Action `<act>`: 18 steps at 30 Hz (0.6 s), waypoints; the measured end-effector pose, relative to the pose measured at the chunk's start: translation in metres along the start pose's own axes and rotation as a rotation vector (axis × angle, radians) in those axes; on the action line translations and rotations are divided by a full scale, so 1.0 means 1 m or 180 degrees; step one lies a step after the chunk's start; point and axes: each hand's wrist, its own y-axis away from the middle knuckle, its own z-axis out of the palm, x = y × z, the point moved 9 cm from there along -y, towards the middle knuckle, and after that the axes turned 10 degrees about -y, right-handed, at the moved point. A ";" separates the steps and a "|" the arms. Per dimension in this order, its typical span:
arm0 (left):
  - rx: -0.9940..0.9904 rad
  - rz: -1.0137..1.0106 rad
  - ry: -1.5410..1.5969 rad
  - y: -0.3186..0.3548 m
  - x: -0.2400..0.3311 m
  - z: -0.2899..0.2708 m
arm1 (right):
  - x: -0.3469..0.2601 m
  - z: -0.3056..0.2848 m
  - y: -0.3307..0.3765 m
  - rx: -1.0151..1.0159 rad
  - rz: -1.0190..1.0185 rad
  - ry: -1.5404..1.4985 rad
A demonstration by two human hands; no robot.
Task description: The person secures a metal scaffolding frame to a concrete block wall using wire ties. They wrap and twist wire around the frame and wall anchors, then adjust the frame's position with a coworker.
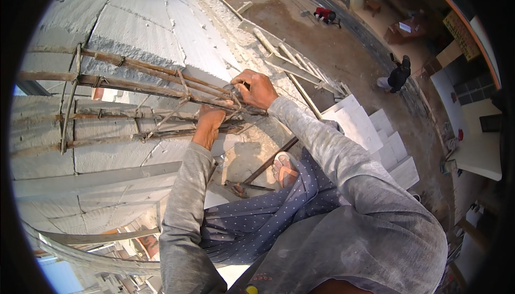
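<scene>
A cage of rusty steel bars (pixel 139 71) with wire ties lies across grey concrete blocks (pixel 134 31). My left hand (pixel 209 122) grips the lower bars at the cage's right end. My right hand (pixel 256 87) is closed on a small dark tool or wire at the upper bars, just above my left hand. Both my sleeves are grey. One sandalled foot (pixel 284 169) shows below, beside a dotted blue cloth (pixel 268 208).
A wooden ladder (pixel 295 63) leans down to the right. White blocks (pixel 375 133) are stacked below it. Far down on the dirt ground a person in dark clothes (pixel 398 73) crouches, and another in red (pixel 324 14) is farther off. A loose bar (pixel 265 164) lies near my foot.
</scene>
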 end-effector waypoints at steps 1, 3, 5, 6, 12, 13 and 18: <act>0.0048 0.0169 -0.0447 -0.003 0.002 -0.001 | 0.000 -0.003 0.001 0.0079 -0.0014 -0.0051; 0.0314 0.0695 -0.2986 -0.006 0.016 0.002 | 0.000 -0.005 0.004 0.0111 -0.0004 -0.0077; 0.0369 0.0620 -0.3686 -0.006 0.019 0.006 | -0.001 -0.003 0.005 0.0010 -0.0045 -0.0044; 0.0242 0.0384 -0.2803 -0.006 0.016 0.005 | -0.002 -0.002 0.004 -0.0011 -0.0049 -0.0003; 0.0110 -0.0331 -0.2023 0.008 0.022 0.018 | -0.009 0.008 -0.008 -0.0296 -0.0102 0.0004; 0.0094 -0.0291 -0.2255 0.009 0.026 0.021 | -0.008 0.006 -0.009 -0.0314 -0.0095 0.0017; 0.0191 -0.0641 -0.1689 0.013 0.018 0.019 | -0.001 -0.010 0.001 -0.0238 -0.0015 0.0343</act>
